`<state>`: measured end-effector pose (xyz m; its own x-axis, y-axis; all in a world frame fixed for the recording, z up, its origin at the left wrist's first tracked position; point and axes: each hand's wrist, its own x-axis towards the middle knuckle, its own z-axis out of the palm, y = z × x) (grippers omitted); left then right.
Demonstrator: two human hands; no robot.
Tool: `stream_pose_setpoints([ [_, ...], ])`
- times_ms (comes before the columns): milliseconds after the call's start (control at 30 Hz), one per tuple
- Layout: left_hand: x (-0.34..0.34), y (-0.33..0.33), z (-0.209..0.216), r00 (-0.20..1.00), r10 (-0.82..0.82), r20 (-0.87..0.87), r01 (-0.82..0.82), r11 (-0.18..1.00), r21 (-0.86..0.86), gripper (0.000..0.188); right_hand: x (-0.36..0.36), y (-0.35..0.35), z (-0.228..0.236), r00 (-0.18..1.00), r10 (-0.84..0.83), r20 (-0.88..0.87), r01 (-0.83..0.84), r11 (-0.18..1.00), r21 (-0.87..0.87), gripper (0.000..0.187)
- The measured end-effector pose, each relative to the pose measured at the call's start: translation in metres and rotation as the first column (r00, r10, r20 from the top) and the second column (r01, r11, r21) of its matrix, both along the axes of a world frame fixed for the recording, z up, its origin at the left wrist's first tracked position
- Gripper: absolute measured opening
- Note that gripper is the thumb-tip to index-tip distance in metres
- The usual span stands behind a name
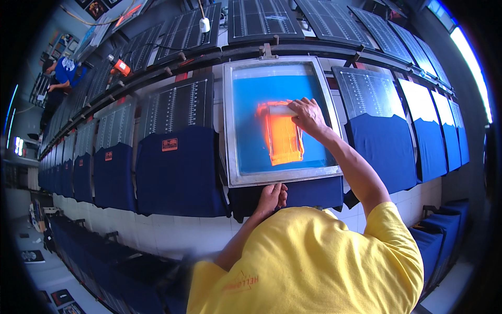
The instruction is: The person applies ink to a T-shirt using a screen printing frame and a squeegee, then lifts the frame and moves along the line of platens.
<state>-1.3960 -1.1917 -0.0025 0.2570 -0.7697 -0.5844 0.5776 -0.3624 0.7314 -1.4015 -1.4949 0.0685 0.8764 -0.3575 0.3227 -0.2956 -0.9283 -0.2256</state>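
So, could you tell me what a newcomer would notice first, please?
Bright orange ink on the framed blue screen near the centre likely draws the eye first; the right hand holds a pale tool at the ink's top. A yellow shirt fills the bottom centre.

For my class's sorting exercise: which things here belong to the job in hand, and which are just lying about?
In the job:
- squeegee
- screen
- orange ink
- navy shirts
- boards

Seemingly just about:
- orange tool
- hanging white fitting
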Motion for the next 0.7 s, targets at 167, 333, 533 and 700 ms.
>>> stream_pose_setpoints([
  [167, 0.011, 0.002, -0.01, 0.969, 0.022, -0.246, -0.014, 0.999, 0.033, 0.026, -0.052, 0.058, 0.009, 0.999, 0.051, 0.003, -0.051, 0.999, 0.018, 0.041],
  [333, 0.017, 0.003, -0.014, 0.932, 0.017, -0.361, -0.012, 1.0, 0.017, 0.022, -0.104, 0.118, -0.01, 0.992, 0.091, -0.086, -0.088, 0.995, 0.037, 0.05],
  [533, 0.022, 0.006, -0.012, 0.947, -0.06, -0.316, 0.046, 0.998, -0.051, 0.016, -0.125, 0.141, -0.036, 0.982, 0.089, -0.164, -0.087, 0.996, 0.019, 0.059],
  [700, 0.024, 0.01, -0.015, 0.955, -0.12, -0.273, 0.088, 0.988, -0.125, 0.021, -0.13, 0.147, -0.037, 0.993, 0.086, -0.079, -0.082, 0.995, 0.052, 0.065],
])
